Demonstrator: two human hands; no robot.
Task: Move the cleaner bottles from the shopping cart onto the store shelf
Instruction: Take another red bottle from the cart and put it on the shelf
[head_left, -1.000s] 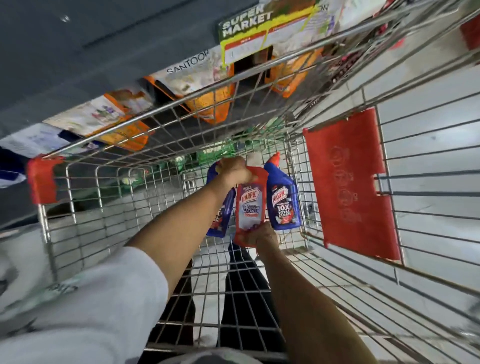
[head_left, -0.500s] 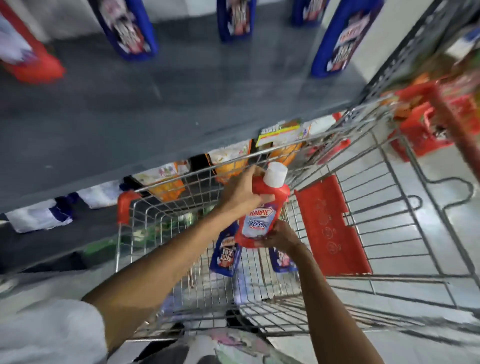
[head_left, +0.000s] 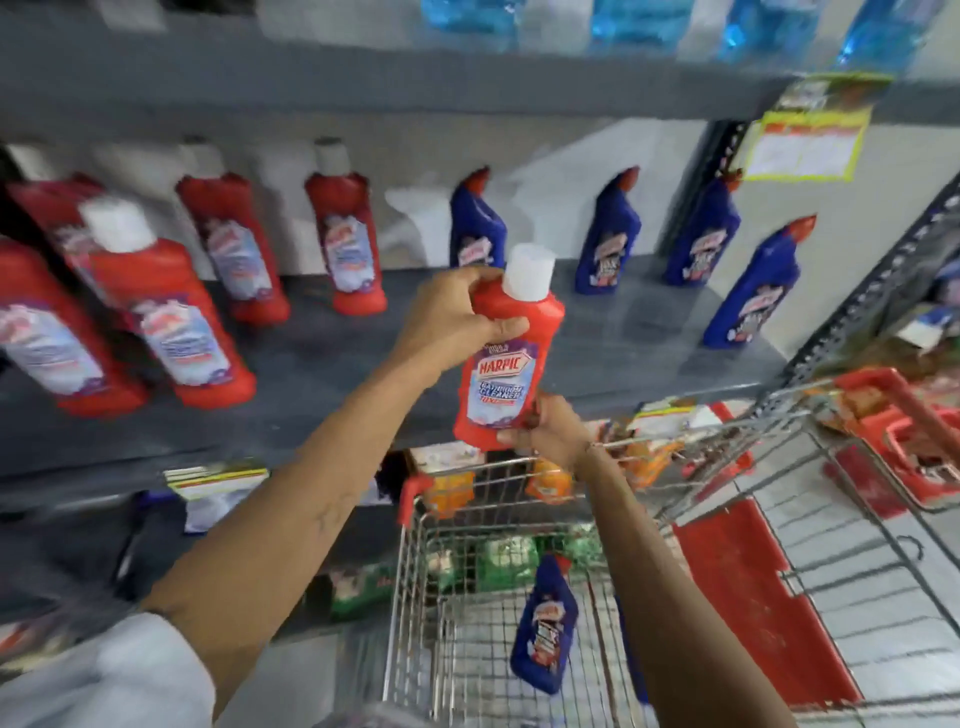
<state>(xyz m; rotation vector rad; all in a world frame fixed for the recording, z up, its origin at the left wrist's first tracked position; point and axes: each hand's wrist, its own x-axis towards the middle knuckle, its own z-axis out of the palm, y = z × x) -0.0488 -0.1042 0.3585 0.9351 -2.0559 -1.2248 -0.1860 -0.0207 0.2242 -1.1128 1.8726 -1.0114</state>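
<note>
Red bottle (head_left: 506, 358) held between both hands, in front of the shelf (head_left: 322, 374).
Left hand (head_left: 452, 317) grips its shoulder; right hand (head_left: 545, 428) clasps the base.

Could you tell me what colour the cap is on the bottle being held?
White, on the red bottle; clearest in the head view.

Even indoor light, heavy motion blur toward the edges

The red bottle (head_left: 506, 358) held at centre is sharpest, its label partly readable; the shelf bottles (head_left: 171, 317) at left smear into streaks. Soft shadows fall on the white wall (head_left: 571, 171) behind. The shelf (head_left: 322, 364) has a dull sheen, and the wide lens bends the cart (head_left: 649, 447) wires.
</note>
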